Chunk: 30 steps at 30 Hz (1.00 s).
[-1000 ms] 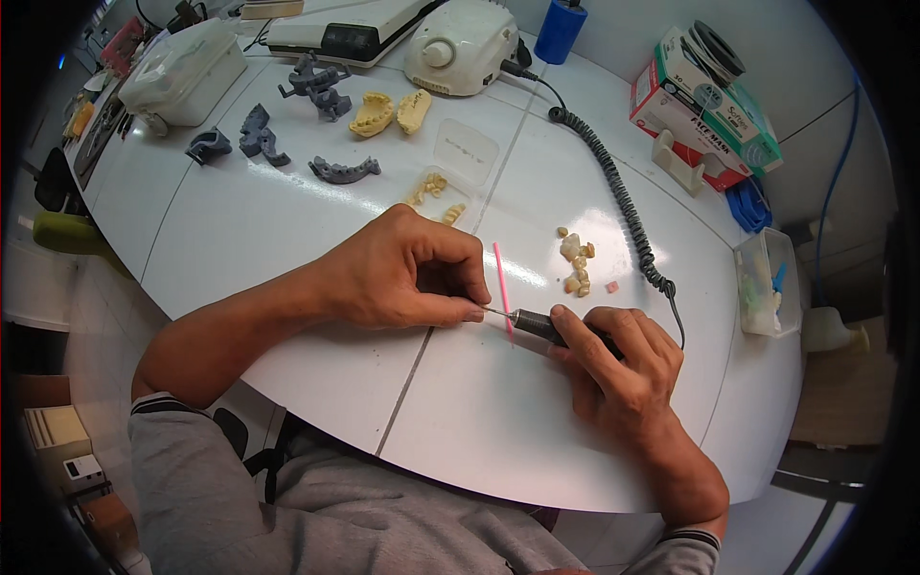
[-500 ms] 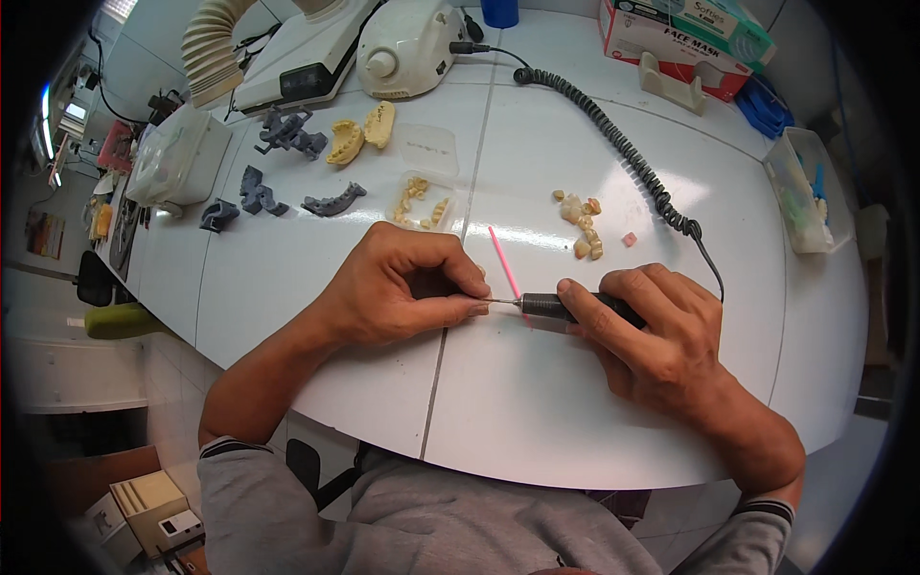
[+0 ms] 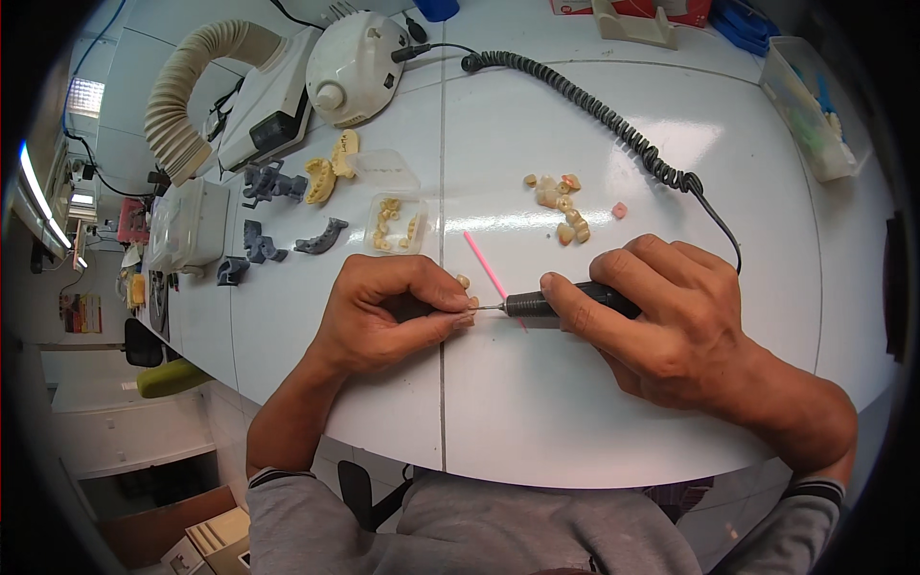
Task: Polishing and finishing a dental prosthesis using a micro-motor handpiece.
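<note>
My left hand (image 3: 388, 311) pinches a small tooth-coloured dental piece (image 3: 473, 301) between thumb and fingertips; its lower part is hidden by the fingers. My right hand (image 3: 661, 326) grips a black rotary handpiece (image 3: 532, 304) like a pen, lying nearly level. The thin metal bur (image 3: 488, 308) at its tip points left and reaches the piece at my left fingertips; whether it touches cannot be made out. On the table behind the handpiece lies a thin pink stick (image 3: 485, 265). Beyond my right hand sit several loose tooth-coloured crowns (image 3: 565, 213) and a small pink piece (image 3: 620, 211).
An open clear box (image 3: 423, 213) with small teeth stands beside its lid (image 3: 385, 171). Yellow dental casts (image 3: 320, 180) and grey models (image 3: 321, 238) lie left. Behind are a white control unit (image 3: 355, 67), a ribbed hose (image 3: 172, 105) and the coiled cable (image 3: 594, 101). A clear bin (image 3: 815, 110) stands right.
The view has turned and shifted, so the table's contents sit differently in it. More of the tooth-coloured piece shows above my left fingertips. Both hands keep their grips.
</note>
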Motion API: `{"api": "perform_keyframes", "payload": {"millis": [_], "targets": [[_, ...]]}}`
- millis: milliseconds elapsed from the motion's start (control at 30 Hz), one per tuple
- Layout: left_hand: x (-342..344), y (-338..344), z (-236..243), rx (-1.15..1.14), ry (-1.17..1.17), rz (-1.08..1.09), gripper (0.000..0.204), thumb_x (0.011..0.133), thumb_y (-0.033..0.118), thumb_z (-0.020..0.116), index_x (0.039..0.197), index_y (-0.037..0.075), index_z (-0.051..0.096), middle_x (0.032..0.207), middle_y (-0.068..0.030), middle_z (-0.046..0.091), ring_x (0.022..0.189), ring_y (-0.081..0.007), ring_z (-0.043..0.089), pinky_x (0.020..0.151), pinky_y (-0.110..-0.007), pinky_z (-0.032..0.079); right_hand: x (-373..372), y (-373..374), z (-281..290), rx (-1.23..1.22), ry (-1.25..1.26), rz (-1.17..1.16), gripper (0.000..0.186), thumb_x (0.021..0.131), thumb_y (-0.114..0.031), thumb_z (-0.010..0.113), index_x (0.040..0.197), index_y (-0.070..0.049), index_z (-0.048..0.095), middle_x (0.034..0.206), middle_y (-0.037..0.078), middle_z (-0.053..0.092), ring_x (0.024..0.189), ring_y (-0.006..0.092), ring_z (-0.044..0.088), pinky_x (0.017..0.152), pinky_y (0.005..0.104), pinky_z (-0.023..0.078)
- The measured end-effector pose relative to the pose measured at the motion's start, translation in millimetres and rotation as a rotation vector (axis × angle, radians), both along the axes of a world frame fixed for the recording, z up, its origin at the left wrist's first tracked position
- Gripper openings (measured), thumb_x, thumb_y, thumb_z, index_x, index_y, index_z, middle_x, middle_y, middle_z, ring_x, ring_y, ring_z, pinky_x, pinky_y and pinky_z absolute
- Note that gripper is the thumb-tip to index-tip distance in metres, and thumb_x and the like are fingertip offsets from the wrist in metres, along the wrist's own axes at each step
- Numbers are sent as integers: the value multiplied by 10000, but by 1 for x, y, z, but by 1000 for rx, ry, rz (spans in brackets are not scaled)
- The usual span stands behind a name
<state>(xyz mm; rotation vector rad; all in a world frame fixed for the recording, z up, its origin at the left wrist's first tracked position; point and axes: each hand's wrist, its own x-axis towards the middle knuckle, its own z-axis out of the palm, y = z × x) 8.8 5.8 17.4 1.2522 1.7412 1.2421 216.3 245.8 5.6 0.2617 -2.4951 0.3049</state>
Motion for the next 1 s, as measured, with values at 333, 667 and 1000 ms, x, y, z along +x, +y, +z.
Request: {"api": "perform_keyframes", "payload": {"millis": [333,667,1000], "targets": [[0,1,1,-2,44,-12,137,825,-64,834,939,4,801,933,-118,824,892,-185,793,981,-367,615,1,-1,3,-11,-28,1,252,825,-197,784,1068,-133,797,833,-7,627,696,135,617,512,293,451],[-1,2,-1,26,72,-19,162,797,-80,867,913,21,814,925,-138,826,876,-194,804,909,-353,627,0,-1,5,-16,-16,12,247,830,-192,791,1069,-132,797,831,-4,629,703,139,620,520,291,461],[-2,1,1,7,53,-28,132,838,-55,849,943,11,803,942,-117,827,901,-179,798,988,-364,621,1,1,4,-13,-49,7,283,808,-186,799,1086,-136,800,833,-8,636,710,136,623,523,289,460]]}}
